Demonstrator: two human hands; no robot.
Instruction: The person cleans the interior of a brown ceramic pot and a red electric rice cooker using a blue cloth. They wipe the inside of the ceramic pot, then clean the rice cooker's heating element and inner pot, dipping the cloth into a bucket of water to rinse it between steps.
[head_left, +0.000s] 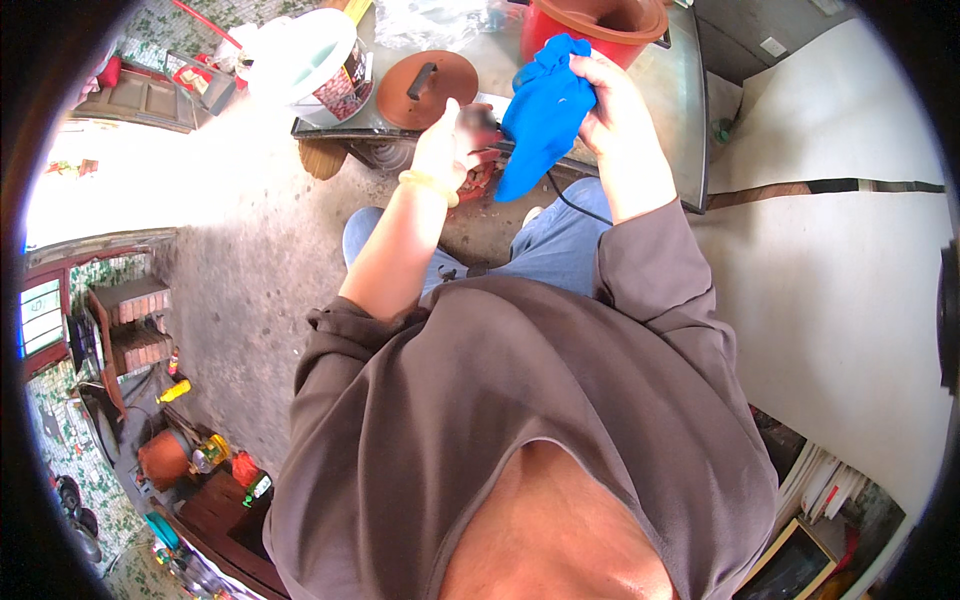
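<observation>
In my right hand (611, 101), raised at the table's near edge, a bright blue cloth (547, 120) is gripped at its upper end and hangs down in folds. My left hand (457, 142), with a pale bangle at the wrist, is held to the left of the cloth; a blurred patch covers part of it, so whether it holds anything cannot be told. Behind the left hand a round brown lid (427, 90) with a dark handle lies on the table. A red bucket (600, 34) with an orange-brown rim stands behind the cloth.
A white bucket (330, 82) with a printed side stands at the table's left end. Clear plastic (435, 22) lies at the back of the table (679, 120). A dark cable (570, 201) hangs near my knees. Bottles and a reddish pot (165, 457) are at the lower left.
</observation>
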